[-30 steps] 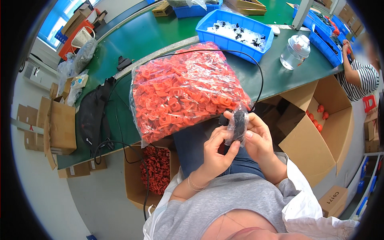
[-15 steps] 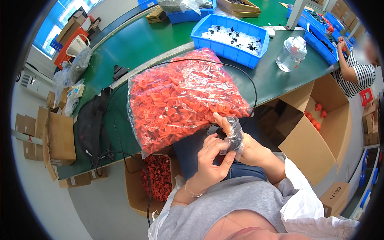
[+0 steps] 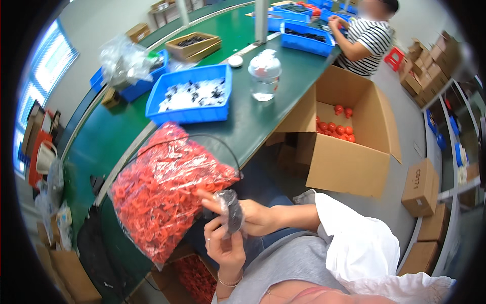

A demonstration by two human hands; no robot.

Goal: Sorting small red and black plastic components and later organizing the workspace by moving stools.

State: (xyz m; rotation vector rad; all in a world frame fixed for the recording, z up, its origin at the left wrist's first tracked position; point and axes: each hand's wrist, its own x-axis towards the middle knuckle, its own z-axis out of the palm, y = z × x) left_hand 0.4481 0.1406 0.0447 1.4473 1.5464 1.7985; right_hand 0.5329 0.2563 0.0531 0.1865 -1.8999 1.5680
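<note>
In front of my lap, a dark item in clear plastic wrap is held between both hands; its exact kind I cannot make out. My left hand, with a ring and a beaded bracelet, grips it from the near left side with curled fingers. From the right, my right hand closes around it, some fingertips reaching out past its left side. Just beyond my fingers lies a large clear bag of small red plastic parts on the green table's edge. A thin black cable loops over the bag.
Behind the bag stand a blue bin of white and black pieces and a lidded clear cup. An open carton with red round parts is at right. Below the table sits a box of red parts. A person in stripes works far right.
My view has swung to the right, so the table, bag and bin now appear further left and more of the carton shows. Both hands still hold the wrapped item.
</note>
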